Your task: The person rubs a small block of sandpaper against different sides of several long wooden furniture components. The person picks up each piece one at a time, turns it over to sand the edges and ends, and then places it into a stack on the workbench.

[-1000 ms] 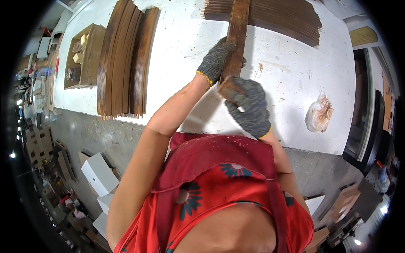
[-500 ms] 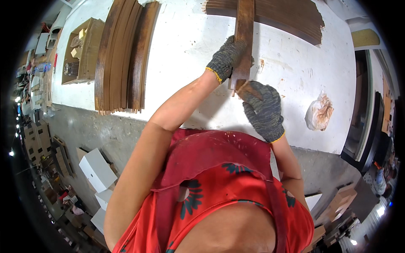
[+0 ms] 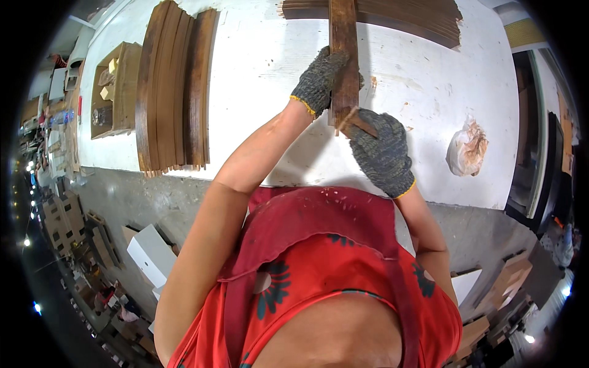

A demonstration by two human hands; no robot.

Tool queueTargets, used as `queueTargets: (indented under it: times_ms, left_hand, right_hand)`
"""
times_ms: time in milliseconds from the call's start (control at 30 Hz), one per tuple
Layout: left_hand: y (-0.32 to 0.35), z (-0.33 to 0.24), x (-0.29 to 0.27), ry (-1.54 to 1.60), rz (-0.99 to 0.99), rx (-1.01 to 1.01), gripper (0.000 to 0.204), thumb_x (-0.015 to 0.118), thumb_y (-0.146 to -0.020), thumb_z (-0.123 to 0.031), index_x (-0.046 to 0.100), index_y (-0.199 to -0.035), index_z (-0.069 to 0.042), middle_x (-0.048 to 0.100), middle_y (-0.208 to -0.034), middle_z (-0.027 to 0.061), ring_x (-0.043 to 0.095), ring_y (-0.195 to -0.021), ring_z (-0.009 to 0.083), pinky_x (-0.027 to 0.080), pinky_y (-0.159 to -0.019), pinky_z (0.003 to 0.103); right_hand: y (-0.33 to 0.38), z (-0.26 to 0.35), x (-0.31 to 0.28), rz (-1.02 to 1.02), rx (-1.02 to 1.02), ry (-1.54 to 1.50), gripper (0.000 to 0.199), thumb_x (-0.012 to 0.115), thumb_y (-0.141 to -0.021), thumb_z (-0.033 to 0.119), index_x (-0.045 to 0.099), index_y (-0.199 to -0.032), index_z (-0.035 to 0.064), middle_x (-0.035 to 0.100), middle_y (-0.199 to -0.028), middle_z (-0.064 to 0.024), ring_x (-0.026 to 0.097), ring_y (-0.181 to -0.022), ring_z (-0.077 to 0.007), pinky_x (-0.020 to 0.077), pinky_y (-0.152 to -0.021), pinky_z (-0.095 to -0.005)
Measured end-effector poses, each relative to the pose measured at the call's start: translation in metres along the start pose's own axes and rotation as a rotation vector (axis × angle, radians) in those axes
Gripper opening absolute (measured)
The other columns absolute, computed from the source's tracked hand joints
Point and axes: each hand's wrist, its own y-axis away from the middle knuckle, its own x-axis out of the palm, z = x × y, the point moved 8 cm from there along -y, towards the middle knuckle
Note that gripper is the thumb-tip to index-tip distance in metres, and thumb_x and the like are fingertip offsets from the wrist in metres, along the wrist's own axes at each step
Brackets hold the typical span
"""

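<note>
My left hand (image 3: 320, 80), in a dark grey knit glove with a yellow cuff, is wrapped round a long dark-brown wooden strip (image 3: 345, 46). This strip points away from me, and its far part lies across a stack of brown strips (image 3: 408, 19). At the strip's near end my right hand (image 3: 383, 150), gloved alike, pinches a small flat brown piece (image 3: 358, 124), which looks like folded sandpaper. The piece sits against the end of the strip. My right fingertips are partly hidden.
A white worktable (image 3: 270, 80) carries everything. On the left stand a row of brown strips (image 3: 162, 92) and an open cardboard box (image 3: 126, 89) with small items. A crumpled, stained whitish bag (image 3: 467, 150) lies at the right. Grey floor (image 3: 141, 190) shows in front of the table.
The small brown piece has tilted and now lies against the strip's near end. My right hand has turned slightly with it. The whole view has shifted a little.
</note>
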Motion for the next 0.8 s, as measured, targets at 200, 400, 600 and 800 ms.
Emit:
queueTargets:
  times_ms: [200,400,600,800]
  left_hand:
    - [0.026,-0.033,0.026,0.261,-0.077,-0.173,0.035,0.055,-0.096,-0.022,0.051,-0.115,0.008,0.064,-0.096,0.0212,0.067,-0.085,0.0301,0.060,-0.074,0.040]
    - [0.027,-0.046,0.026,0.247,-0.109,-0.146,0.033,0.053,-0.098,-0.025,0.055,-0.113,0.005,0.065,-0.096,0.0184,0.068,-0.083,0.0262,0.059,-0.075,0.036]
    - [0.027,-0.050,0.030,0.236,-0.183,-0.121,0.035,0.054,-0.098,-0.032,0.059,-0.110,0.000,0.065,-0.091,0.0116,0.063,-0.075,0.0212,0.055,-0.065,0.033]
    - [0.022,-0.038,0.023,0.382,-0.136,-0.141,0.036,0.055,-0.097,-0.039,0.059,-0.099,-0.003,0.059,-0.077,0.0067,0.059,-0.066,0.0188,0.051,-0.057,0.032]
  right_hand:
    - [0.050,-0.057,-0.024,-0.021,0.285,0.037,0.032,0.071,-0.071,0.006,0.071,-0.102,0.0125,0.063,-0.113,-0.0108,0.059,-0.098,-0.0294,0.0487,-0.081,-0.0402]
    - [0.043,-0.057,-0.036,-0.387,0.623,-0.762,0.038,0.072,-0.077,-0.003,0.066,-0.113,0.0076,0.060,-0.122,-0.0105,0.059,-0.110,-0.0195,0.0548,-0.079,-0.0276]
    - [0.001,-0.012,-0.029,-0.534,0.393,-0.645,0.039,0.076,-0.075,0.001,0.066,-0.111,0.0100,0.057,-0.124,-0.0134,0.060,-0.108,-0.0268,0.0536,-0.083,-0.0335]
    - [-0.020,0.003,-0.028,-0.575,0.183,-0.460,0.041,0.080,-0.070,0.005,0.070,-0.109,0.0139,0.057,-0.120,-0.0116,0.058,-0.102,-0.0286,0.0519,-0.084,-0.0371]
